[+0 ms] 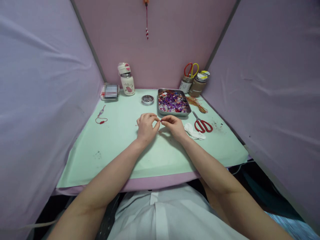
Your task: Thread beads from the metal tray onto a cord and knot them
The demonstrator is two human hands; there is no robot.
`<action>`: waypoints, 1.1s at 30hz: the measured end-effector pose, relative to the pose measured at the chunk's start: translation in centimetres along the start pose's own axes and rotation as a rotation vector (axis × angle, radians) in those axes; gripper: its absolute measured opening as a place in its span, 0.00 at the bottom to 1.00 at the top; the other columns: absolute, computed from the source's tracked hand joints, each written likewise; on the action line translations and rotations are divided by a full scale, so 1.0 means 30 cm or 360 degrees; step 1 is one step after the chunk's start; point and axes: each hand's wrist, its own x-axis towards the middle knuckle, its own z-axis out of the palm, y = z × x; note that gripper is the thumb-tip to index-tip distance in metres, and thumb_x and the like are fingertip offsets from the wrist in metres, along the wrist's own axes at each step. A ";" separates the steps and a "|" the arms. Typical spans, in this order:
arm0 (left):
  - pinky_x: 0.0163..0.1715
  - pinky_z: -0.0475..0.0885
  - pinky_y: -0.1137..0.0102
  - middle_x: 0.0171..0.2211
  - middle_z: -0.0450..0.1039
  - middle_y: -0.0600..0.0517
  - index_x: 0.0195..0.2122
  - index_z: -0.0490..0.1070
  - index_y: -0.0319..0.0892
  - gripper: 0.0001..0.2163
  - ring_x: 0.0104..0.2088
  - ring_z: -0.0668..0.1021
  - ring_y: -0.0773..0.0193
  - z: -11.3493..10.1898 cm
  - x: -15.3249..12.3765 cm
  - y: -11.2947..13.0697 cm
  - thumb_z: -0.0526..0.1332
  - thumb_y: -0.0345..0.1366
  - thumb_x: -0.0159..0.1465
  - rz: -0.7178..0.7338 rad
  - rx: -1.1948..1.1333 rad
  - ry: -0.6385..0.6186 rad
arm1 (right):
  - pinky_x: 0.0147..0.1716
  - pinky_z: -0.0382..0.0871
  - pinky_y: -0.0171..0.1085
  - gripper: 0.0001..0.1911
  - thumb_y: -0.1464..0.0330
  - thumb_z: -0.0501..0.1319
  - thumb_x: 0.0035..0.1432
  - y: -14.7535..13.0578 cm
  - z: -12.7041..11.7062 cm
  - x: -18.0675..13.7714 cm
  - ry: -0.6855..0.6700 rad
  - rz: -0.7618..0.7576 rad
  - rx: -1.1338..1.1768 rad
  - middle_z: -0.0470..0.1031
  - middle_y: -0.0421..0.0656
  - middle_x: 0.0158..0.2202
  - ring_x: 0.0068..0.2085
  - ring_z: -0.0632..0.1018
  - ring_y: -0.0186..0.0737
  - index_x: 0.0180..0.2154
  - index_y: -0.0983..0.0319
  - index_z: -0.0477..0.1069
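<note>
Above the middle of the mat, my two hands meet fingertip to fingertip. My right hand (175,126) pinches a small dark red bead (161,121) between thumb and forefinger. My left hand (147,126) is closed in a pinch right beside the bead, apparently on a thin cord, though its grip point is too small to see clearly. Part of a thin reddish cord (160,132) shows below the fingertips. Just beyond the hands, a metal tray (175,114) holds many purple, red and clear beads (173,101).
Red-handled scissors (203,126) and crumpled white tissue (195,132) lie right of my right hand. Behind are a thread bundle (197,104), two jars, one holding scissors (186,84), a round dish (147,99), a bottle (128,84) and a box (110,92). A beaded red cord (101,116) lies left.
</note>
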 end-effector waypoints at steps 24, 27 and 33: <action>0.48 0.59 0.61 0.45 0.75 0.50 0.33 0.73 0.46 0.03 0.49 0.70 0.57 0.006 -0.002 -0.009 0.60 0.35 0.62 0.0065 -0.0001 0.0036 | 0.41 0.68 0.40 0.12 0.60 0.69 0.44 -0.002 -0.002 -0.001 0.0013 -0.0097 -0.0122 0.76 0.40 0.32 0.34 0.74 0.37 0.31 0.59 0.74; 0.48 0.59 0.61 0.44 0.75 0.51 0.33 0.73 0.46 0.03 0.49 0.70 0.58 0.010 -0.002 -0.014 0.60 0.35 0.62 0.0073 -0.0018 0.0056 | 0.41 0.69 0.40 0.13 0.59 0.69 0.44 -0.002 -0.002 -0.001 0.0017 -0.0104 -0.0140 0.76 0.40 0.32 0.34 0.74 0.37 0.31 0.60 0.74; 0.48 0.59 0.61 0.45 0.75 0.50 0.33 0.73 0.45 0.03 0.50 0.70 0.57 0.009 -0.001 -0.014 0.60 0.35 0.62 0.0070 -0.0029 0.0040 | 0.41 0.69 0.40 0.12 0.60 0.69 0.44 -0.007 0.002 -0.006 0.0017 -0.0111 -0.0130 0.76 0.40 0.32 0.34 0.74 0.37 0.31 0.59 0.74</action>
